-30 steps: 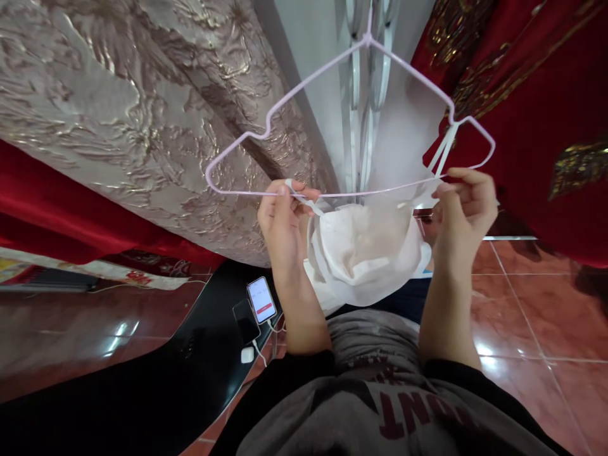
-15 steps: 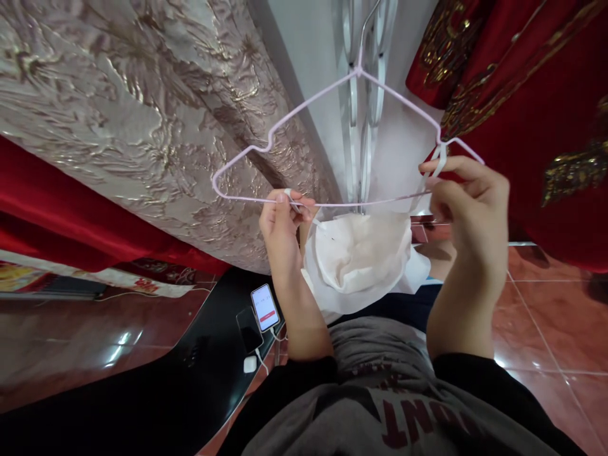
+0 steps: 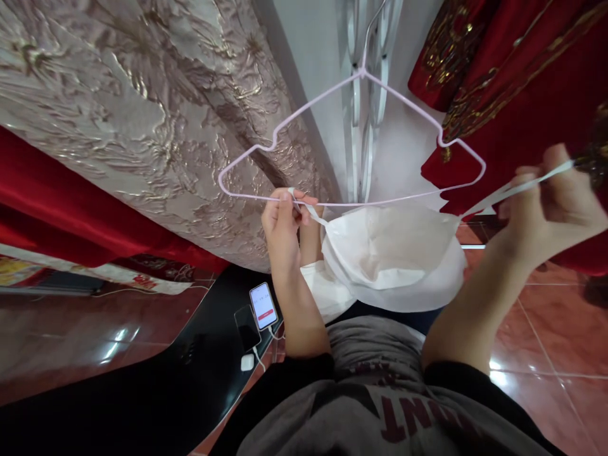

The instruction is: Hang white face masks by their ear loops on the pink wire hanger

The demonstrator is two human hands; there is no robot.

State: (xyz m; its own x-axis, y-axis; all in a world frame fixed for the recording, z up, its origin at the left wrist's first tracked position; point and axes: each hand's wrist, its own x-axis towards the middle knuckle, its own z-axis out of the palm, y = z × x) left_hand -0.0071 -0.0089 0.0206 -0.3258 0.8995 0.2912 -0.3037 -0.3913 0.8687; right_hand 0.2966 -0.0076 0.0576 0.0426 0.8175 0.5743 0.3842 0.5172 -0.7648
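A pale pink hanger (image 3: 319, 103) hangs by its hook in front of the wall. My left hand (image 3: 286, 218) is closed on its bottom bar, left of the middle, with one thin white strap of a garment pinched against it. Below the bar a white garment (image 3: 394, 247) hangs in front of my lap. Well to the right of the hanger, my right hand (image 3: 551, 196) holds the other white strap (image 3: 515, 189), pulled taut and looped over the fingers; it is slightly blurred.
Beige embossed fabric (image 3: 156, 126) hangs at the left, with red cloth below it. Red gold-trimmed fabric (image 3: 513, 120) is at the right. Two phones, one lit (image 3: 263, 306), and a small white case (image 3: 247, 362) lie on a black surface (image 3: 156, 386).
My right hand has moved right, away from the hanger, drawing its strap with it. The white garment is now stretched wider to the right. My left hand has hardly moved.
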